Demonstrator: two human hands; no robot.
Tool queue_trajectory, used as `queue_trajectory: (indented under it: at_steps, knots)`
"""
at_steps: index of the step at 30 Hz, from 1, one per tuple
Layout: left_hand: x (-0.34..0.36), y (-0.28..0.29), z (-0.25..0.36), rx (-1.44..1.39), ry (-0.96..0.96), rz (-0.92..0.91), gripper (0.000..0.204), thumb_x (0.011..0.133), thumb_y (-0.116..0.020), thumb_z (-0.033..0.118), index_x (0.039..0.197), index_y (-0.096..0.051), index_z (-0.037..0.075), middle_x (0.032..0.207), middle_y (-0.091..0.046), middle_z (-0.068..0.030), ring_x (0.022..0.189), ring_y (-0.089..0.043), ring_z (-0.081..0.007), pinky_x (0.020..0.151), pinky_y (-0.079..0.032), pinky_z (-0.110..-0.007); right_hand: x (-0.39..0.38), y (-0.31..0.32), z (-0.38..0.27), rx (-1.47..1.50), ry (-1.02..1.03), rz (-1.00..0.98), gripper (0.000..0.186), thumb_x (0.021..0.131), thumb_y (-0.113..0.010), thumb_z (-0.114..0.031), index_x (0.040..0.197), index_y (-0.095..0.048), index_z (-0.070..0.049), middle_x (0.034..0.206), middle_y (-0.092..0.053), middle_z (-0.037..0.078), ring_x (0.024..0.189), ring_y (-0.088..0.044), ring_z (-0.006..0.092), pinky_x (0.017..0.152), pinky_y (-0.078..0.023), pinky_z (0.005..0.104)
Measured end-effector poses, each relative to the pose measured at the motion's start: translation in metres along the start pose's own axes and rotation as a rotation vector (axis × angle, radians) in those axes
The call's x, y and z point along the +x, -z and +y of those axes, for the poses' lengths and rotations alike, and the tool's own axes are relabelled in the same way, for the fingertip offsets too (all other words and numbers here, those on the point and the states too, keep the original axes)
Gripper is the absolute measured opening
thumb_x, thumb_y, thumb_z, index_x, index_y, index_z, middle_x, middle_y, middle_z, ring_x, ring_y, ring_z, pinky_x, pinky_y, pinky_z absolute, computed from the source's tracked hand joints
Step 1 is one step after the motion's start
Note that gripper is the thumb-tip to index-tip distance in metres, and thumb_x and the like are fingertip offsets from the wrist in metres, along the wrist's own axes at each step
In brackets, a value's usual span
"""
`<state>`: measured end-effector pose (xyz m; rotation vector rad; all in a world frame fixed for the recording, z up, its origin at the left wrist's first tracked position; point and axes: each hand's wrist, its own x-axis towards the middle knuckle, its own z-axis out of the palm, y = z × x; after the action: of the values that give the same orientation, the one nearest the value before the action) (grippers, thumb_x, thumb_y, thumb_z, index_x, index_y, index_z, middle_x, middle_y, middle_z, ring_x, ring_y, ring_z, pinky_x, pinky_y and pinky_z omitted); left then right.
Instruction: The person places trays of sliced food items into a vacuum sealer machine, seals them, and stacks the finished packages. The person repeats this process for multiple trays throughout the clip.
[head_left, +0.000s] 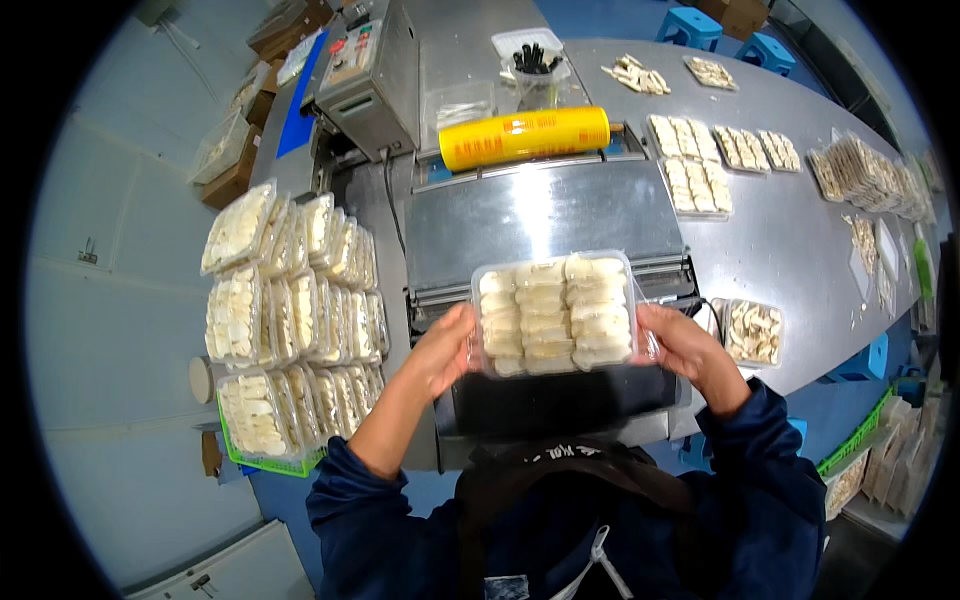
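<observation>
A clear plastic tray of pale slices (555,315), which look like mushroom, is held up level in front of me. The slices lie in three overlapping rows. My left hand (447,345) is closed on the tray's left end, and my right hand (680,342) grips its right end. Film shows loosely at the right end, by the fingers. Below the tray is the black pad (560,405) of a film-wrapping machine. Its metal plate (540,215) slopes away behind the tray, with a yellow film roll (525,138) at the top.
Stacked filled trays (290,285) stand at my left, the lowest in a green basket (285,463). A control box (370,80) is at the back left. More filled trays (690,165) and a tray of loose slices (754,332) sit on the steel table (760,255) at right.
</observation>
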<state>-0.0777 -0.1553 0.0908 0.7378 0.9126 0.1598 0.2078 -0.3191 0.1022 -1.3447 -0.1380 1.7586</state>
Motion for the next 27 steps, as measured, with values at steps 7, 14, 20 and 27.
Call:
queue_trajectory:
  at_steps: [7, 14, 20, 27]
  knots:
    - [-0.055, -0.011, -0.076, -0.057, -0.084, 0.095, 0.023, 0.096, -0.039, 0.024, 0.106, -0.049, 0.005, 0.091, -0.059, -0.0027, 0.077, -0.058, -0.011, 0.063, -0.049, -0.026, -0.043, -0.01, 0.082, -0.021, 0.131, 0.221, 0.02, 0.091, -0.051, -0.024, 0.089, -0.058, -0.005, 0.08, -0.062, 0.005, 0.065, -0.061, 0.0143, 0.055, -0.053, 0.0262]
    - [-0.016, -0.003, -0.116, 0.19, -0.318, 0.474, 0.015, 0.092, -0.047, 0.014, 0.095, -0.053, 0.0, 0.067, -0.053, -0.0005, 0.053, -0.049, -0.0068, 0.044, -0.039, -0.022, -0.008, -0.017, 0.116, -0.257, 0.528, 0.572, 0.024, 0.083, -0.055, -0.007, 0.103, -0.057, 0.005, 0.056, -0.051, 0.001, 0.045, -0.045, 0.0074, 0.04, -0.033, 0.0212]
    - [0.005, 0.015, -0.122, 0.44, -0.507, 0.507, 0.032, 0.092, -0.044, 0.021, 0.073, -0.054, -0.002, 0.056, -0.049, -0.003, 0.05, -0.044, -0.0086, 0.045, -0.036, -0.026, -0.002, -0.012, 0.109, -0.163, 0.426, 0.553, 0.02, 0.085, -0.056, -0.015, 0.073, -0.054, 0.0, 0.053, -0.048, 0.0, 0.043, -0.041, 0.0066, 0.04, -0.03, 0.0211]
    - [-0.008, -0.007, -0.138, 0.479, -0.591, 0.663, 0.043, 0.095, -0.041, 0.028, 0.06, -0.039, 0.005, 0.055, -0.035, 0.004, 0.051, -0.031, -0.0055, 0.045, -0.028, -0.026, -0.002, -0.001, 0.137, -0.213, 0.607, 0.729, 0.021, 0.081, -0.058, -0.012, 0.063, -0.055, -0.003, 0.055, -0.047, -0.004, 0.048, -0.039, 0.0043, 0.042, -0.029, 0.022]
